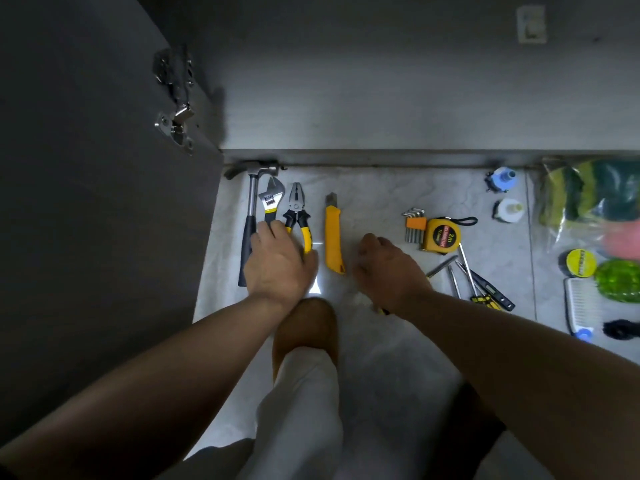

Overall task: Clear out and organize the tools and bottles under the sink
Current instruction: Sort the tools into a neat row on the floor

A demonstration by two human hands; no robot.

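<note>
Tools lie in a row on the pale floor below the open cabinet: a hammer point(250, 220), an adjustable wrench point(270, 199), yellow-handled pliers point(296, 207) and a yellow utility knife point(333, 237). My left hand point(277, 261) lies over the pliers' handles, fingers by the wrench's handle and thumb against the right pliers handle. My right hand point(388, 268) hovers just right of the knife with fingers loosely curled and nothing seen in them. A screwdriver point(443, 266) runs under its wrist. Two small bottles point(503, 178) point(509, 210) stand at the back right.
Hex keys point(414, 225), a tape measure point(441, 236) and more screwdrivers point(485, 289) lie right of my right hand. Bagged sponges point(588, 192), a green scrubber point(620, 280), a tape roll point(581, 263) and a white brush point(580, 306) fill the far right. The cabinet door point(104, 202) stands open at left. My knee point(304, 327) is below.
</note>
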